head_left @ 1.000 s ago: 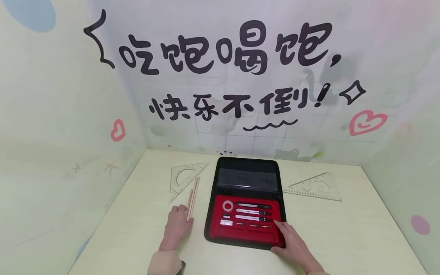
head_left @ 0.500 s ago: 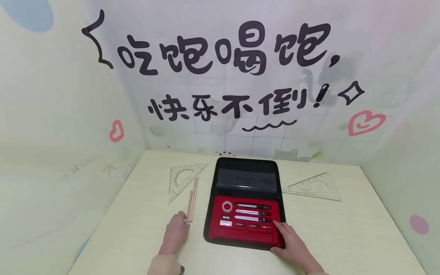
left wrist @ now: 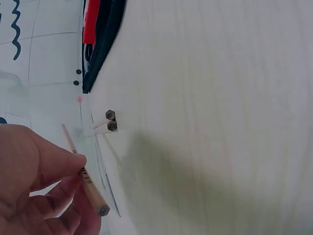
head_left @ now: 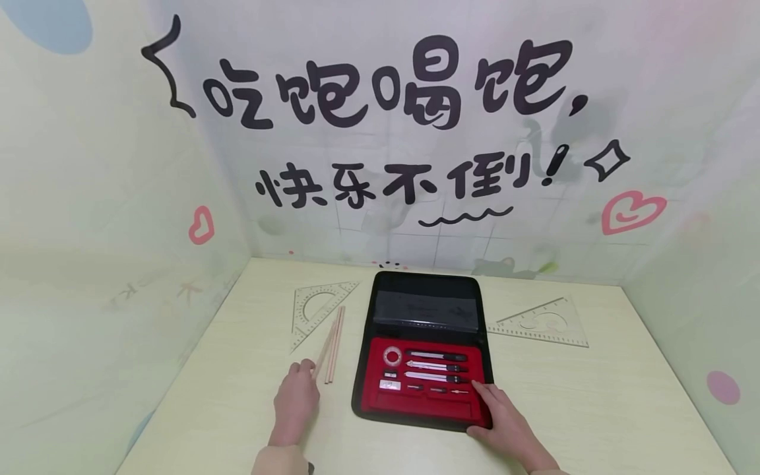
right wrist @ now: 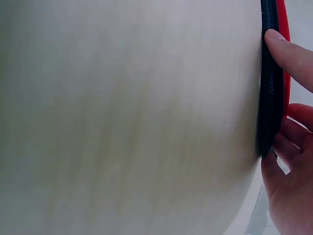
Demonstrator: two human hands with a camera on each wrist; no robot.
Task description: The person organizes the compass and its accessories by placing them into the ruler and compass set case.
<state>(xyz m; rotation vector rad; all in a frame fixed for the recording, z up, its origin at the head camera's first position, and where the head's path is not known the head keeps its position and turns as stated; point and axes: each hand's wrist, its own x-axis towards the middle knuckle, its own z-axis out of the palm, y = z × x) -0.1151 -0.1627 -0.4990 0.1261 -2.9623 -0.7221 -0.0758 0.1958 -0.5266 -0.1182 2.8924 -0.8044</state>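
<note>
My left hand [head_left: 297,399] pinches a plain wooden pencil [left wrist: 88,186] between thumb and fingers, its dark end tilted toward the camera in the left wrist view. Two more pencils [head_left: 334,356] lie side by side on the table just right of that hand. An open black zip case [head_left: 363,389] with a red insert stands in the middle. It holds compasses [head_left: 436,367], a round tape-like ring [head_left: 392,357], a sharpener [head_left: 390,374], an eraser [head_left: 389,385] and small parts. My right hand [head_left: 507,419] grips the case's near right corner, thumb at the front edge.
A clear set square with a protractor cutout [head_left: 305,316] lies behind the pencils. Another clear set square [head_left: 549,323] lies right of the case. Printed walls [head_left: 380,237] close the table [head_left: 623,396] at the back and sides.
The left hand has drawn back and to the left, and one pencil has swung away from the other two in its fingers. The right hand and the case have stayed put.
</note>
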